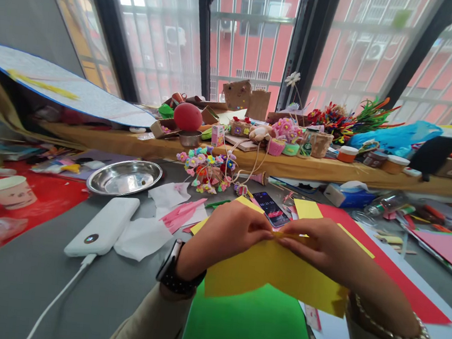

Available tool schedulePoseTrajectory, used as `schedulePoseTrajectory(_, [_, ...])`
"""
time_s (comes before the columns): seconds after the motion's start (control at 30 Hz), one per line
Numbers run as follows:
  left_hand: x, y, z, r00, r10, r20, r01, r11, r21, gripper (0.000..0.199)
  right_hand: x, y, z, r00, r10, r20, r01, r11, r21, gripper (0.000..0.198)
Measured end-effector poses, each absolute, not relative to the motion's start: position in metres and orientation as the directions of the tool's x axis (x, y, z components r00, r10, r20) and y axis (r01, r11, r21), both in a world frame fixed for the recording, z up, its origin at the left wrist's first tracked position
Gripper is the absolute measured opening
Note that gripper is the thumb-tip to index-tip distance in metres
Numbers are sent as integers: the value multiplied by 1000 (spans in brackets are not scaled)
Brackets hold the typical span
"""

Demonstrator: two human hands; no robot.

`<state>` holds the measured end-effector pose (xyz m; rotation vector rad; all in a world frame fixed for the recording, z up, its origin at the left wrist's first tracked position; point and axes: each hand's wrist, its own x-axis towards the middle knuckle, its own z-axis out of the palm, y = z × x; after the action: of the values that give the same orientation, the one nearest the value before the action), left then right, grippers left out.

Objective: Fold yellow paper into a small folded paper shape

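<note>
My left hand (230,228), with a watch at its wrist, pinches the upper edge of a sheet of yellow paper (272,270). Close beside it, my right hand (318,242) grips the same edge between thumb and fingers. The fingertips of both hands nearly meet at the middle, where the edge looks folded. The sheet hangs down toward me, bowed, above a green sheet (248,326) on the table. A phone (272,208) showing a timer lies just beyond my hands.
A white power bank (102,227) with a cable, torn white paper (145,239) and a steel dish (125,177) lie to the left. Red paper (396,271) is on the right. Beaded flowers (206,167) stand behind, before a cluttered window ledge (144,145).
</note>
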<state>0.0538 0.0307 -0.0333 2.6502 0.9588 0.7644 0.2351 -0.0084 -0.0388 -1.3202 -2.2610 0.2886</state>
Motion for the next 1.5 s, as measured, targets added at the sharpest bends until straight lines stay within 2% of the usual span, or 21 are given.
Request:
schedulePoseTrajectory(0.13, [50,32,-29,746,587,314,397,-771,498,10,239,-9,-35,-452,872,188,682,474,-558,19])
schedulePoseTrajectory(0.3, [47,37,-25,796,561,225,323,-709,627,16,241,-6,-34,-494,869,29,580,354,-734,28])
schedulePoseTrajectory(0.5, [47,38,-25,789,576,215,285,-652,703,19,241,-5,-36,-483,875,-37,483,231,-845,28])
schedulePoseTrajectory(1.17, [48,35,-27,767,564,305,231,-687,689,16,244,-6,-35,-473,880,-36,467,216,-858,26])
schedulePoseTrajectory(1.5, [50,32,-25,767,571,292,277,-705,652,17,244,-5,-33,-462,887,-1,518,269,-812,27])
